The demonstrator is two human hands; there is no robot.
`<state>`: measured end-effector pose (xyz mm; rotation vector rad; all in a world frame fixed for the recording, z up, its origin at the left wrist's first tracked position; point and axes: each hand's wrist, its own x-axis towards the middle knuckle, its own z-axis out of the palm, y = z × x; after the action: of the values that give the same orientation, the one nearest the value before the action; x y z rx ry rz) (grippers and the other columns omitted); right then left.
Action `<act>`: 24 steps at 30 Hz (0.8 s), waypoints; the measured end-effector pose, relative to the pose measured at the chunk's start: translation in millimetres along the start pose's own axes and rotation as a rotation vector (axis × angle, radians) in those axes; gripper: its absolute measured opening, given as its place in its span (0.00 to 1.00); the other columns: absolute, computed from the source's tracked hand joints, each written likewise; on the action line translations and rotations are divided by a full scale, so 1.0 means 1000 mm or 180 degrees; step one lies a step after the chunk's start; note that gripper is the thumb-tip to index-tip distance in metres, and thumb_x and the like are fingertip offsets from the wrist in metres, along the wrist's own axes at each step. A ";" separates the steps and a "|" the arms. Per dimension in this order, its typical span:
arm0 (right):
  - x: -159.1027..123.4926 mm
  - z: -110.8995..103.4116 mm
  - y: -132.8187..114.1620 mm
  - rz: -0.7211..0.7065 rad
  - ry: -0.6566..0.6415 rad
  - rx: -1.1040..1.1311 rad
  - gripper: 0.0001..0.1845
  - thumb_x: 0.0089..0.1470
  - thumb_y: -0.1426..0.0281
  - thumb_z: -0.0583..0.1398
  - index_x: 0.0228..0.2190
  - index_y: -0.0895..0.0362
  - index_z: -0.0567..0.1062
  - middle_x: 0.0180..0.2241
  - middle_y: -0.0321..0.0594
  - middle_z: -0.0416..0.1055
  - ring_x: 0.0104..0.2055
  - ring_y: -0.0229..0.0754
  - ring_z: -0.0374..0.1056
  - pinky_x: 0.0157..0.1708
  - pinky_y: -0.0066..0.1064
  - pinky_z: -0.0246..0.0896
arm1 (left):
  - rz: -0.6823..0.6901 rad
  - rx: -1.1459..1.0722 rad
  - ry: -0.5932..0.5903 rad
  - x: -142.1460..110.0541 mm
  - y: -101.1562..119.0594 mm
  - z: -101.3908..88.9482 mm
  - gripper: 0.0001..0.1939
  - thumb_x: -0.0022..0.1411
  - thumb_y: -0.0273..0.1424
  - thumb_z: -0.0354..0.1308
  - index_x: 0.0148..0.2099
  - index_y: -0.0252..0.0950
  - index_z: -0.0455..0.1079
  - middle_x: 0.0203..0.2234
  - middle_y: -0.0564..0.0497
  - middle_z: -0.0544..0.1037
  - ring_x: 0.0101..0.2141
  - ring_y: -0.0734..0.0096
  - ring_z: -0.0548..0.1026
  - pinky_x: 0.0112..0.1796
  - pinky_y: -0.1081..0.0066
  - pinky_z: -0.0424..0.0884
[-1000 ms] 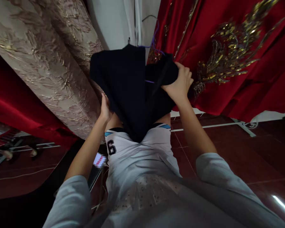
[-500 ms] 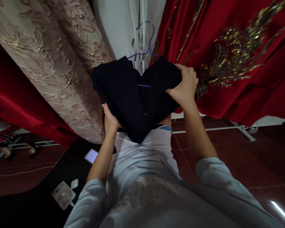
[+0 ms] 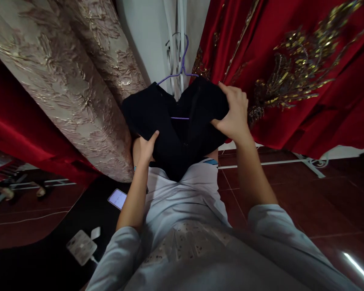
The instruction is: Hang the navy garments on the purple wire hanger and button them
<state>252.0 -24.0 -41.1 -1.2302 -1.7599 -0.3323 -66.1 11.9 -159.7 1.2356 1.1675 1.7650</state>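
Observation:
A dark navy garment (image 3: 145,109) with a V-shaped front opening hangs on a purple wire hanger (image 3: 183,72) over my lap. Whether it has sleeves is hard to see. The hanger's lower bar shows through the opening. At the garment's lower left edge, my left hand (image 3: 146,148) has its thumb on the front of the cloth, its fingers behind and partly hidden. Higher up on the opposite side, my right hand (image 3: 235,109) clasps the shoulder edge, thumb in front and fingertips over the top edge.
A beige embossed curtain-like fabric (image 3: 87,93) hangs close on the left. Red fabric with gold sequins (image 3: 297,72) hangs at the right. White metal rack bars (image 3: 182,24) stand behind the hanger. A lit phone (image 3: 117,198) and a white charger-like box (image 3: 81,247) lie on a black surface.
My left hand has moved up and right, its thumb now over the cloth front. The hanger's hook has shifted left and slightly down. My right hand keeps its hold, a little lower.

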 end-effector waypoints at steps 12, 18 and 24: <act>-0.135 0.174 -0.053 0.2514 -0.1217 0.2490 0.14 0.59 0.62 0.56 0.26 0.57 0.68 0.25 0.37 0.69 0.28 0.36 0.64 0.31 0.26 0.58 | -0.0365 -0.0586 0.0207 -0.059 0.010 0.001 0.24 0.56 0.34 0.73 0.53 0.35 0.73 0.52 0.41 0.78 0.58 0.51 0.74 0.62 0.56 0.68; -0.131 0.149 -0.040 0.2327 -0.1844 0.2634 0.19 0.58 0.65 0.58 0.18 0.60 0.73 0.20 0.39 0.70 0.24 0.36 0.65 0.29 0.27 0.56 | 0.0933 0.0285 0.1303 -0.062 -0.020 -0.002 0.29 0.57 0.26 0.64 0.60 0.38 0.62 0.60 0.41 0.67 0.62 0.58 0.67 0.64 0.60 0.63; -0.134 0.132 -0.052 0.2176 -0.1672 0.3005 0.22 0.54 0.55 0.61 0.20 0.59 0.71 0.18 0.36 0.66 0.22 0.33 0.58 0.25 0.27 0.50 | 0.0305 0.0256 -0.0799 -0.102 -0.050 0.036 0.22 0.60 0.31 0.64 0.55 0.37 0.65 0.41 0.45 0.77 0.39 0.64 0.78 0.46 0.65 0.75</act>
<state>146.3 -40.5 -204.0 -1.1285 -1.4491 1.1768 2.4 -50.0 -235.2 1.5344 1.0565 1.5874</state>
